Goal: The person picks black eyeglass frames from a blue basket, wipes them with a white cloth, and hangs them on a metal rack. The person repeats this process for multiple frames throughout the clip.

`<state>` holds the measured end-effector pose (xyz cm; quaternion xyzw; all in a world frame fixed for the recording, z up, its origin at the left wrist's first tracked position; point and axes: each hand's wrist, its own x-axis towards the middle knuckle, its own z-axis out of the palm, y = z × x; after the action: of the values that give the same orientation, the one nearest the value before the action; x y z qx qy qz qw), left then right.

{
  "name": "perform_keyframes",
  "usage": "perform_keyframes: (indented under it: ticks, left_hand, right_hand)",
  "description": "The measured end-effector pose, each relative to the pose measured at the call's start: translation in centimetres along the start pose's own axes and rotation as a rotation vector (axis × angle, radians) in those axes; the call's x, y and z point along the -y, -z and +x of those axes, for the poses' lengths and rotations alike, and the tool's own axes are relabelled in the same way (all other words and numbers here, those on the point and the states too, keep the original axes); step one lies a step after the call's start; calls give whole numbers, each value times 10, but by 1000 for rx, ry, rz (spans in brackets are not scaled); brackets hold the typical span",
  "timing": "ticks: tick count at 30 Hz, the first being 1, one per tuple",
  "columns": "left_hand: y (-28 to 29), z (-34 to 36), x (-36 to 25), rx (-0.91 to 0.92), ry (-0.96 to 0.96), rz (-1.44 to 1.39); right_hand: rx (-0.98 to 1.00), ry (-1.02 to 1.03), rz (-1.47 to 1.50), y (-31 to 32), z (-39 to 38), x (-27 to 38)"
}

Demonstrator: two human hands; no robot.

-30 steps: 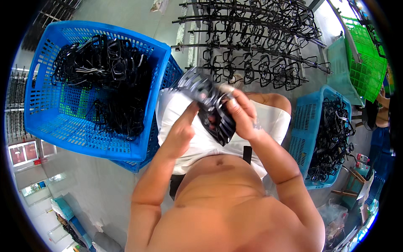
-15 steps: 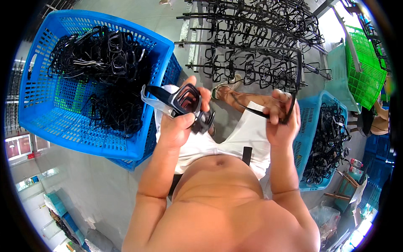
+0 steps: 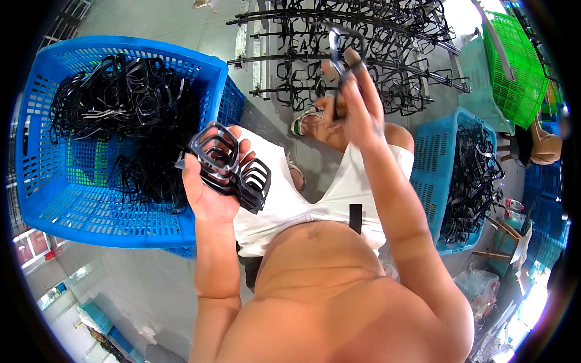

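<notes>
My left hand point(image 3: 209, 181), held over my lap beside the large blue basket point(image 3: 72, 215), is closed round a small stack of glossy black spectacle frames point(image 3: 239, 175). My right hand point(image 3: 357, 106) is raised in front of the rack rods point(image 3: 266, 58), fingers closed on a single dark spectacle frame point(image 3: 336, 48); motion blurs it. Rows of similar black frames hang on the rods behind this hand. Tangled black frames point(image 3: 133, 97) fill much of the blue basket.
A lighter blue basket of black frames point(image 3: 469, 181) stands at my right. Green crates point(image 3: 517, 63) and a translucent bin point(image 3: 478, 85) are at the back right, with another person's limb point(image 3: 538, 145) beside them. The gray floor point(image 3: 139, 290) shows at lower left.
My right hand has risen and moved left toward the rack, carrying a single frame. My left hand has shifted left and turned with its stack.
</notes>
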<state>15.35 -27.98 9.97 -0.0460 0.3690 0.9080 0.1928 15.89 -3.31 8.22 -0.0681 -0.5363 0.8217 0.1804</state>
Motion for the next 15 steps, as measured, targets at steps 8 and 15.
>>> perform_keyframes:
  ticks: [8, 15]
  left_hand:
    - [3, -4, 13, 41, -2, -59]
    - [0, 4, 23, -77, -19, 30]
  right_hand:
    - [-43, -376, -206, 5, 73, -31]
    - [-169, -183, -215, -3, 85, -58]
